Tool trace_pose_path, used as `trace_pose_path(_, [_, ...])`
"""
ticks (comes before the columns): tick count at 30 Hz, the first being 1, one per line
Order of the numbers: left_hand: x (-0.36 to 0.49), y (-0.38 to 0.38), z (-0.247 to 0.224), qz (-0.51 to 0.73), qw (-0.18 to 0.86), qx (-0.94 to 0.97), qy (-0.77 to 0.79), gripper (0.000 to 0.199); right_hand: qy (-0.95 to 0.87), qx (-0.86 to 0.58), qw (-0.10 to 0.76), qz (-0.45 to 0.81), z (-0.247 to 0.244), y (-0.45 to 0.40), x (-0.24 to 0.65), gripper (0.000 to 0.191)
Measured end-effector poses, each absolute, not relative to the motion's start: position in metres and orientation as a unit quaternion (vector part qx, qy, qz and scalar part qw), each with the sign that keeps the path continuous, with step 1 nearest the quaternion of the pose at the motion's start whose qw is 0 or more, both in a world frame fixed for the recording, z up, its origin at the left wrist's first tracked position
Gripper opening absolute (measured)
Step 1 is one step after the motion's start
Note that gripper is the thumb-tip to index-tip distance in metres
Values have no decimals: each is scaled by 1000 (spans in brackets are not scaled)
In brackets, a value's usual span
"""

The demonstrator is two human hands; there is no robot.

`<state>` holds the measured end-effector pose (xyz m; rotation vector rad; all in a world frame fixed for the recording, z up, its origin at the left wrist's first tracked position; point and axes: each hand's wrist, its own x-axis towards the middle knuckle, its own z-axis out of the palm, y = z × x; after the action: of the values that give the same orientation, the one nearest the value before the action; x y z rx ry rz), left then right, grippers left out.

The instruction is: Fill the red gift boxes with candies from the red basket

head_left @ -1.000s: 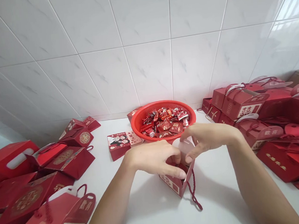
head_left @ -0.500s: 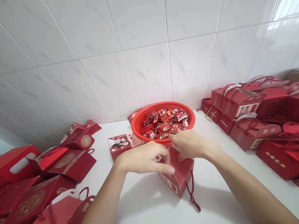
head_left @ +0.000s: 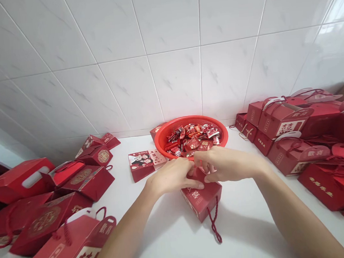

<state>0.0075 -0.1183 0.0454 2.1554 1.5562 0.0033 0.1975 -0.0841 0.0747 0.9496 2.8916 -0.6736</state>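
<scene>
A red gift box (head_left: 204, 200) with white characters sits on the white tabletop in front of me, a dark red twisted cord hanging from its near side. My left hand (head_left: 176, 175) is closed on the box's left upper part, thumb lying along the top face and fingers curled over the far edge. On the other side, my right hand (head_left: 220, 164) pinches at the top, its fingers bent and thumb against the box. The far side of the box is hidden behind both hands. Just beyond them stands a red plastic basket (head_left: 225, 140) holding wrapped sweets (head_left: 193, 144).
Many red gift boxes (head_left: 89, 182) with cords lie along the left. More are stacked at the right, including a handled box (head_left: 288, 120). A box with a cartoon couple (head_left: 141, 161) rests left of the basket. A white tiled wall (head_left: 176, 80) closes off the back.
The view has shifted slightly, moving the surroundings to the right. My right fingers have drawn back from the basket's rim and curled closer to my left hand; more of the box's printed face shows.
</scene>
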Motion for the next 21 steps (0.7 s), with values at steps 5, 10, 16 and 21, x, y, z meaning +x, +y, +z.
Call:
trace_pose_path(5, [0, -114, 47, -18, 281, 784, 553, 30, 928, 247, 71, -268, 68, -79, 195, 4])
trace_pose_path(10, [-11, -112, 54, -43, 293, 779, 552, 33, 930, 250, 99, -252, 61, -78, 193, 1])
trace_pose_path(16, [-12, -112, 51, -56, 280, 771, 569, 43, 932, 262, 116, -223, 59, -81, 189, 4])
trace_pose_path(21, [-3, -112, 47, -42, 285, 792, 538, 28, 929, 264, 116, -230, 58, -81, 188, 9])
